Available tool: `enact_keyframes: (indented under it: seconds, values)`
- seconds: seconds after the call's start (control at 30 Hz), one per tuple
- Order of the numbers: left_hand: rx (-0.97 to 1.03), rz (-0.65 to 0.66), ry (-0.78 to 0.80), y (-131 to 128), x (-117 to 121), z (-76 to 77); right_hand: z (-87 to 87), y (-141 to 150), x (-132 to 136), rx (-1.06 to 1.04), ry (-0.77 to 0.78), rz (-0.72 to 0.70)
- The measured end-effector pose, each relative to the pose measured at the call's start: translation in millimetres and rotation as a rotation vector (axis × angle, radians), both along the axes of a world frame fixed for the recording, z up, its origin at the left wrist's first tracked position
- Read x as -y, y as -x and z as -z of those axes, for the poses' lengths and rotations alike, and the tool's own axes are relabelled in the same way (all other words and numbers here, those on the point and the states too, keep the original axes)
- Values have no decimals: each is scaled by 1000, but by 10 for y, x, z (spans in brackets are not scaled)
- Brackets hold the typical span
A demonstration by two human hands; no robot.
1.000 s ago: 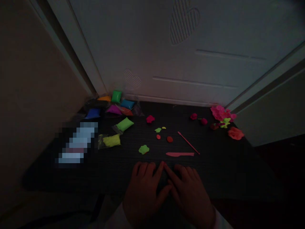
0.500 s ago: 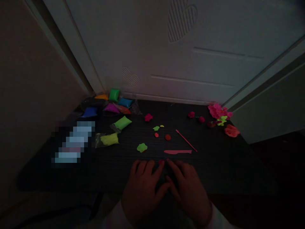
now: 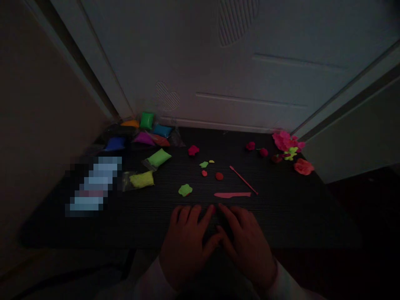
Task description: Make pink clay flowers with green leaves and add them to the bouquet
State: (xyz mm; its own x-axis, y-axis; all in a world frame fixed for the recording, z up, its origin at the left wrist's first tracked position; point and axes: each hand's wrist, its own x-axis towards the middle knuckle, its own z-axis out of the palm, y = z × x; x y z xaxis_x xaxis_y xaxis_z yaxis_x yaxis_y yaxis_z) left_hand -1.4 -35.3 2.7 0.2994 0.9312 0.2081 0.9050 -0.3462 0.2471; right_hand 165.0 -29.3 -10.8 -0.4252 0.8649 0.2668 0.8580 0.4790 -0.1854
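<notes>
Palm down at the front of the dark table point(image 3: 296, 221), my left hand point(image 3: 186, 243) has its fingers spread, its index fingertip at a small pink-red clay bit point(image 3: 213, 209). My right hand point(image 3: 250, 246) lies just across from it, fingers apart, index tip a little clear of that bit. The thumbs are close together; whether they touch I cannot tell. Beyond the fingers lie a pink plastic clay knife point(image 3: 233, 195) and a thin pink stick tool point(image 3: 243, 180). A green scalloped clay piece point(image 3: 185, 190) and a red clay disc point(image 3: 219, 176) lie farther in.
Left are a yellow clay packet point(image 3: 142, 179), a light green packet point(image 3: 159, 158), several other coloured packets and a blurred-out bright slab point(image 3: 93, 183). Small clay bits and a pink clay flower point(image 3: 193, 150) sit mid-table. Pink flowers point(image 3: 284, 141) stand back right, against a white panel point(image 3: 187, 50).
My right index fingertip has drawn away from the left one, so the pink-red clay bit shows between them. The view has shifted slightly; the tools and packets lie as before.
</notes>
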Motion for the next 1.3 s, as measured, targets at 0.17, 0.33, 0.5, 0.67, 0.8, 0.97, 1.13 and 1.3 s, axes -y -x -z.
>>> enact_keyframes:
  seconds: [0.17, 0.33, 0.5, 0.67, 0.8, 0.97, 1.13, 1.3]
  values:
    - [-15, -15, -9, -18, -6, -7, 13, -2, -5, -7, -11, -14]
    - [-29, -26, -44, -17, 10, -5, 13, -2, 0, -16, -23, -14]
    - [-31, -29, -56, -14, 6, 10, 2, 3, -11, -21, -5, -8]
    - [-37, -23, -52, -18, -5, 2, -1, 1, -9, -14, 10, -5]
    - [-47, -24, -87, -18, 11, 9, 3, -5, -7, -20, -1, -6]
    - [-48, -22, -119, -6, 27, 27, 3, 1, -4, -18, 4, -5]
    - [-47, -9, -101, 1, 9, 31, 1, 0, 0, -17, 0, 2]
    - [-47, -18, -133, -7, 5, 34, -4, 7, -4, -13, -3, 8]
